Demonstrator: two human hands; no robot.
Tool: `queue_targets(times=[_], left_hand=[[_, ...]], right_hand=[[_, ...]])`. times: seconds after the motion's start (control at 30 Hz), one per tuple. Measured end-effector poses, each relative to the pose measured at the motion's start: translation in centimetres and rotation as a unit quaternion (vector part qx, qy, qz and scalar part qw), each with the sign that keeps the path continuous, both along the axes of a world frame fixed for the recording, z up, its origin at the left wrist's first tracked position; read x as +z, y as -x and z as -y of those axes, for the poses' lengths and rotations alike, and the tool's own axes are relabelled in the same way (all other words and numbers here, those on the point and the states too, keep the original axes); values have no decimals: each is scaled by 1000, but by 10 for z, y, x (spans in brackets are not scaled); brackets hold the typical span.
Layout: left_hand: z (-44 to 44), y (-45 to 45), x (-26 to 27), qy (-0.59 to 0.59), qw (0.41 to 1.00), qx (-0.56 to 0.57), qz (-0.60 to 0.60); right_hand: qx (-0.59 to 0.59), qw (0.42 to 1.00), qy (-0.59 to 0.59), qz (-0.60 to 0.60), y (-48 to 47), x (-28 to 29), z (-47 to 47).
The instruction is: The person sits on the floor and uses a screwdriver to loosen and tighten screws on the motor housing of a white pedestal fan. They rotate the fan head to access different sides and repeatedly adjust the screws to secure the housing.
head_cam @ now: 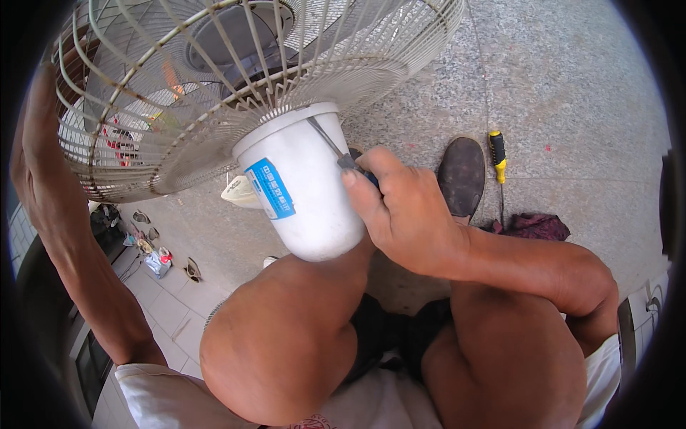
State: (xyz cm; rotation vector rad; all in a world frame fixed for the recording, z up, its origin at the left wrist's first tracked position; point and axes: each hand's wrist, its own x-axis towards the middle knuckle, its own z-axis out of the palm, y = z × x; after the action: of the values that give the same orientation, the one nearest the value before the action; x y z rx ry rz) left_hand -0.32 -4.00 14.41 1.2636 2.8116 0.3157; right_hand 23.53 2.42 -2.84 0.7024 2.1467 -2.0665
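Observation:
An electric fan tilts before me, its rusty wire guard (134, 69) at the upper left. My left hand (40, 128) holds the guard's outer left rim, with its fingers partly hidden at the picture's edge. Behind the guard sits the white motor housing (305, 198), bearing a blue label; its rounded end rests at my knee. My right hand (407, 209) grips a screwdriver (327, 137) by its dark handle. The metal shaft lies along the housing's side, and its tip is near the housing's rim by the guard. Grey fan blades (236, 37) show through the wires.
A yellow-and-black screwdriver (497, 155) lies on the speckled stone floor (563, 107), right of my shoe (462, 177). Its tip meets a dark red cloth (536, 226). An off-white part (242, 192) shows beneath the housing. Several shoes and small items are at the left.

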Motion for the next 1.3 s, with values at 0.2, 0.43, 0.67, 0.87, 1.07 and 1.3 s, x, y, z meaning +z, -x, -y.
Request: queue_targets(times=[0.2, 0.43, 0.67, 0.87, 1.07, 1.3], left_hand=[[26, 31, -21, -47, 996, -18, -79], [36, 35, 4, -11, 996, -39, -79], [37, 39, -2, -13, 999, -12, -39], [34, 31, -14, -37, 997, 35, -55], [32, 30, -13, -54, 997, -1, -64], [27, 23, -13, -48, 995, -27, -88]], right_hand=[[-26, 996, 89, -2, -2, -10, -5], [-14, 998, 45, -35, -3, 4, -1], [-29, 998, 34, -35, -4, -2, 0], [-38, 998, 9, -40, -4, -11, 3], [-30, 998, 27, -49, -1, -12, 1], [-9, 997, 72, -17, 1, -12, -6]])
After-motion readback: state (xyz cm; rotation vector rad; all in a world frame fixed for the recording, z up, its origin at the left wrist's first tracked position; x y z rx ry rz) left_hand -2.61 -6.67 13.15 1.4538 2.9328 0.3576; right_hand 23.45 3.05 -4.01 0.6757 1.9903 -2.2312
